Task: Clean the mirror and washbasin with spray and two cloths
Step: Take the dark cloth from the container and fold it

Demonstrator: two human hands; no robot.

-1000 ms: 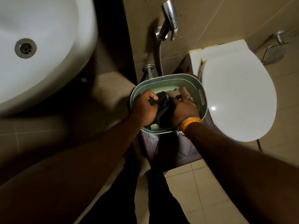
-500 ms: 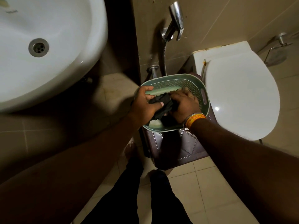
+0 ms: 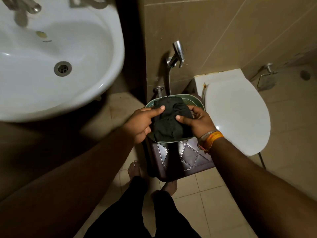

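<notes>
I see left hand (image 3: 139,125) pinching the black cloth (image 3: 171,120), thumb on top | right hand (image 3: 197,121) gripping its other side, fingers curled | cloth at frame centre, above green basket (image 3: 197,102) | washbasin (image 3: 51,62) upper left

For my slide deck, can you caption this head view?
Both hands, left hand and right hand, hold a black cloth over a green basket beside the washbasin.

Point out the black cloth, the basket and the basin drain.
black cloth (image 3: 169,124): head view, middle of the bunched fabric between the two hands.
basket (image 3: 194,100): head view, bare green rim at the far right.
basin drain (image 3: 62,68): head view, centre of the metal grate.
</notes>
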